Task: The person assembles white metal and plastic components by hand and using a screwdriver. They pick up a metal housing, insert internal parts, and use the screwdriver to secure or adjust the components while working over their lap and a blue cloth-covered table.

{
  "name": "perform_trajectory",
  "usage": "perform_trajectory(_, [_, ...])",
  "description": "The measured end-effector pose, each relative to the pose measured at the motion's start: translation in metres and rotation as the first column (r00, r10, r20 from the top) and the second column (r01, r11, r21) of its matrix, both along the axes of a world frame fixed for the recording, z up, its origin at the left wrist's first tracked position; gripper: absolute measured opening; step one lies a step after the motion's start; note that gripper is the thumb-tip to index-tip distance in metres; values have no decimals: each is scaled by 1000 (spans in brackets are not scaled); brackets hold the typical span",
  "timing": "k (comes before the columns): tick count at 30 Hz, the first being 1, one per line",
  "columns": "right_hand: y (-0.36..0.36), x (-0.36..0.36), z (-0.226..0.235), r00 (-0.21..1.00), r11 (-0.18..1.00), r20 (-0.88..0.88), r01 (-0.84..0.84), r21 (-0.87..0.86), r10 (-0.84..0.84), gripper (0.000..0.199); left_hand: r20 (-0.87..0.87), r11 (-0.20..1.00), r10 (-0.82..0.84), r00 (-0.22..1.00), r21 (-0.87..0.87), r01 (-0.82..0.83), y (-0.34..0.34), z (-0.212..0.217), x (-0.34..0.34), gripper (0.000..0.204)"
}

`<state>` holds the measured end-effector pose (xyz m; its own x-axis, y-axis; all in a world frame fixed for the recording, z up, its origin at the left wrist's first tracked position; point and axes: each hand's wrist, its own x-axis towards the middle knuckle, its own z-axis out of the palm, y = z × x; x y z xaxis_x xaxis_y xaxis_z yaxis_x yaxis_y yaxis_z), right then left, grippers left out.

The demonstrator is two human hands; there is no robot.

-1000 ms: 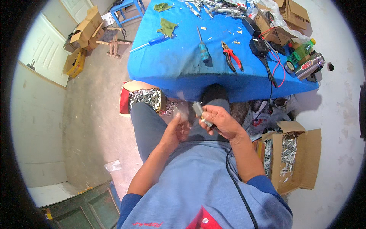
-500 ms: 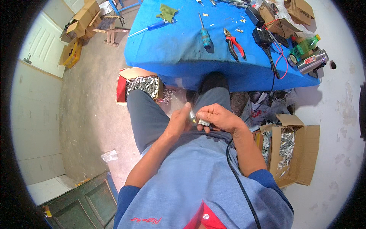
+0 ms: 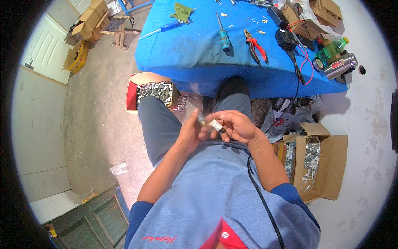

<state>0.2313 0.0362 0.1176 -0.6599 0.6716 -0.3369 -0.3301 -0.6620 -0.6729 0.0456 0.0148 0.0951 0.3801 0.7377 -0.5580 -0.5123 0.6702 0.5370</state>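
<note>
Above my lap, both hands are close together. My left hand point(image 3: 190, 132) is closed around a small greyish cylindrical piece point(image 3: 201, 119) with a yellowish tip; some of it is hidden by the fingers and slightly blurred. In the fingers of my right hand point(image 3: 237, 125) is a small white rectangular piece point(image 3: 215, 125), its face turned up. Something thin and dark shows just below it, by the fingertips. A narrow gap separates the white piece from the cylindrical one.
Ahead, a blue-covered table point(image 3: 186, 54) bears red-handled pliers point(image 3: 256, 46), a teal screwdriver point(image 3: 224, 39), a blue screwdriver point(image 3: 168, 27) and a steel flask point(image 3: 340, 66). A box of small grey pieces point(image 3: 155, 93) stands by my left knee. An open carton point(image 3: 331, 166) is at right.
My right hand has turned, bringing the white piece up and leftward into clearer view. My left hand has shifted slightly left and down, with the cylindrical piece tilted differently.
</note>
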Motion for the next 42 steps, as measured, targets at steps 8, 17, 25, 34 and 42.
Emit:
perform_trajectory(8, [-5,-7,5,999,999,-43,11,-50,-14,41,20,997,71,997,-3,-71,-1,-14,-3,45])
perform_trajectory(17, [-5,-5,3,992,999,-120,-43,-22,40,46,85,998,69,994,-6,-69,-1,-14,-5,40])
perform_trajectory(25, [-24,10,-6,990,980,-17,143,141,-142,45,130,997,73,989,-40,-68,-1,-21,-10,40])
perform_trajectory(34, [-69,175,-63,95,395,390,379,837,-916,30,189,999,31,981,31,-38,-2,-30,-15,40])
perform_trajectory(42, [-149,372,-47,-818,599,282,-93,795,-501,29,157,999,34,987,23,-38,-4,-28,-6,42])
